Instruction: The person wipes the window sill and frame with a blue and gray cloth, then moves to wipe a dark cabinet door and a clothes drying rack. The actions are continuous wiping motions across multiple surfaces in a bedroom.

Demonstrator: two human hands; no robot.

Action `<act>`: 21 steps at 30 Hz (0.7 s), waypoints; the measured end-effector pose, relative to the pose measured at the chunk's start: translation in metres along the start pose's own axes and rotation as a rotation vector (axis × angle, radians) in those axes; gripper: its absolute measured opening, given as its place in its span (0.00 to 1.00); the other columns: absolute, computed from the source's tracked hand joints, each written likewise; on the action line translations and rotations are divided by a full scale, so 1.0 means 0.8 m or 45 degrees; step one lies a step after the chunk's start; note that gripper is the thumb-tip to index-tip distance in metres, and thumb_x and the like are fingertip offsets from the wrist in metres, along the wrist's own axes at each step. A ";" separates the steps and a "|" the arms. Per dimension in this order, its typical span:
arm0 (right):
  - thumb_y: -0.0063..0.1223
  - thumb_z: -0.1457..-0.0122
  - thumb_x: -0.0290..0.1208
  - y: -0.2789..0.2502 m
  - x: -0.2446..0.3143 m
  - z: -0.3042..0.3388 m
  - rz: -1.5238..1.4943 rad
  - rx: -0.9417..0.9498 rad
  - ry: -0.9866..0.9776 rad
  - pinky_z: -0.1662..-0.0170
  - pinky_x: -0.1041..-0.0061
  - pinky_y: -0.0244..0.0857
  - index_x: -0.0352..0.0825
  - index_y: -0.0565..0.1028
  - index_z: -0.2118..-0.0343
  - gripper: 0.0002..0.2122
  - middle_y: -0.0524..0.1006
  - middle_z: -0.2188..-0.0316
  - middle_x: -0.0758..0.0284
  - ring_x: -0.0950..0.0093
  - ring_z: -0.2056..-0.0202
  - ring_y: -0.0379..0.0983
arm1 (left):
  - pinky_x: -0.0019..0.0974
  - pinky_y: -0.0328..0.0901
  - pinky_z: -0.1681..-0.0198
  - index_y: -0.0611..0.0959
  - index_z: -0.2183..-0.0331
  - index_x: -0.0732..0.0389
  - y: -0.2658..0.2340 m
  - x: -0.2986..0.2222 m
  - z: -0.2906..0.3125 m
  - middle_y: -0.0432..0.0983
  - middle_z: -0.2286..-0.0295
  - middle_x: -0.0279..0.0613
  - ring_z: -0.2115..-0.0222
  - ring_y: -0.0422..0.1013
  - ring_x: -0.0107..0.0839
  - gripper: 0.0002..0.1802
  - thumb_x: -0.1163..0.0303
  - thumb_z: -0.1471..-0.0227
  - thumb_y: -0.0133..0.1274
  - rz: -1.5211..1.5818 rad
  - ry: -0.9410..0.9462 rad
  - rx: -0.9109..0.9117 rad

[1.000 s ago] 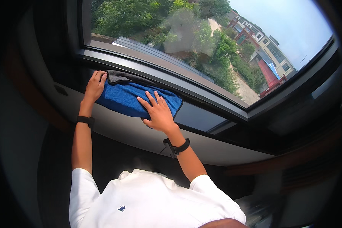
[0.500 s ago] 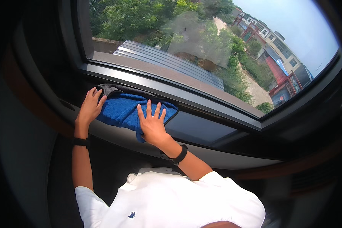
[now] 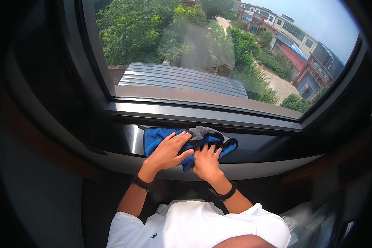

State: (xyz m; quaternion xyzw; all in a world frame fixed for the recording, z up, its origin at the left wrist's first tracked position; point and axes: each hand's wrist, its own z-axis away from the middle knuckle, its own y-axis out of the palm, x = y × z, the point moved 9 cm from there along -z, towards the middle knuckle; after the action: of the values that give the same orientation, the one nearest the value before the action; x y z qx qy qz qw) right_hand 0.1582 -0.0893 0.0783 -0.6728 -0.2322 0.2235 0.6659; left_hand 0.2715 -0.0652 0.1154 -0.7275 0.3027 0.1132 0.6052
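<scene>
Our left hand (image 3: 167, 153) is resting almost flat on the blue cloth (image 3: 153, 137), fingers together and thumb out, while the cloth is lying rumpled along the dark sill (image 3: 266, 145) under the window (image 3: 194, 53). We are judging it soft, light and floppy, best taken by a flat palm or a pinch at its black hem (image 3: 144, 142). Farther right, our right hand (image 3: 206, 163) is touching it beside the bunched grey fold (image 3: 200, 133), fingers slightly spread, thumb hidden, so we cannot tell whether it is gripping.

The cloth (image 3: 153, 139) looks fuzzy and matt, the sill (image 3: 262, 146) glossy.
</scene>
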 end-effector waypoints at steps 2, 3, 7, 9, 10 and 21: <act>0.75 0.61 0.41 -0.003 0.028 -0.012 0.069 -0.019 0.062 0.42 0.28 0.52 0.33 0.70 0.47 0.37 0.69 0.51 0.52 0.47 0.46 0.66 | 0.48 0.49 0.31 0.71 0.38 0.62 -0.021 0.037 0.019 0.67 0.39 0.51 0.36 0.59 0.43 0.36 0.46 0.37 0.49 -0.143 -0.061 -0.095; 0.75 0.61 0.39 -0.006 0.053 -0.019 0.020 -0.062 0.022 0.44 0.28 0.53 0.32 0.70 0.47 0.37 0.69 0.51 0.51 0.45 0.46 0.66 | 0.48 0.49 0.31 0.71 0.38 0.60 -0.036 0.057 0.032 0.67 0.39 0.49 0.35 0.60 0.42 0.35 0.47 0.38 0.50 -0.200 -0.070 -0.158; 0.75 0.64 0.37 -0.010 0.150 -0.051 -0.044 -0.184 -0.119 0.43 0.31 0.54 0.35 0.70 0.49 0.36 0.69 0.52 0.51 0.47 0.46 0.65 | 0.51 0.49 0.31 0.72 0.38 0.56 -0.089 0.129 0.080 0.68 0.39 0.42 0.36 0.61 0.39 0.33 0.55 0.42 0.56 -0.298 -0.211 -0.278; 0.75 0.64 0.38 -0.016 0.182 -0.061 -0.089 -0.251 -0.212 0.40 0.36 0.55 0.35 0.69 0.48 0.37 0.69 0.52 0.52 0.48 0.46 0.66 | 0.52 0.49 0.31 0.72 0.38 0.56 -0.106 0.145 0.098 0.68 0.39 0.41 0.36 0.60 0.39 0.34 0.59 0.44 0.57 -0.301 -0.249 -0.349; 0.75 0.65 0.38 -0.018 0.192 -0.063 -0.104 -0.274 -0.246 0.39 0.38 0.55 0.36 0.69 0.47 0.38 0.70 0.52 0.52 0.49 0.46 0.66 | 0.52 0.48 0.31 0.73 0.39 0.57 -0.112 0.154 0.108 0.68 0.39 0.42 0.35 0.60 0.39 0.34 0.58 0.45 0.57 -0.311 -0.303 -0.375; 0.69 0.54 0.48 -0.007 0.078 -0.012 -0.202 -0.227 -0.157 0.31 0.49 0.46 0.31 0.60 0.34 0.47 0.64 0.40 0.48 0.48 0.38 0.59 | 0.58 0.44 0.32 0.70 0.40 0.64 -0.046 0.114 0.078 0.64 0.38 0.55 0.33 0.54 0.47 0.39 0.47 0.43 0.52 -0.577 -0.545 -0.500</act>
State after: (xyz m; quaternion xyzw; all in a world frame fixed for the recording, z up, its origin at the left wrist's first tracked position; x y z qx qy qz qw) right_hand 0.2134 -0.0592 0.0847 -0.6939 -0.3442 0.1895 0.6035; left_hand 0.3775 -0.0304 0.0814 -0.8383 -0.0272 0.1819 0.5132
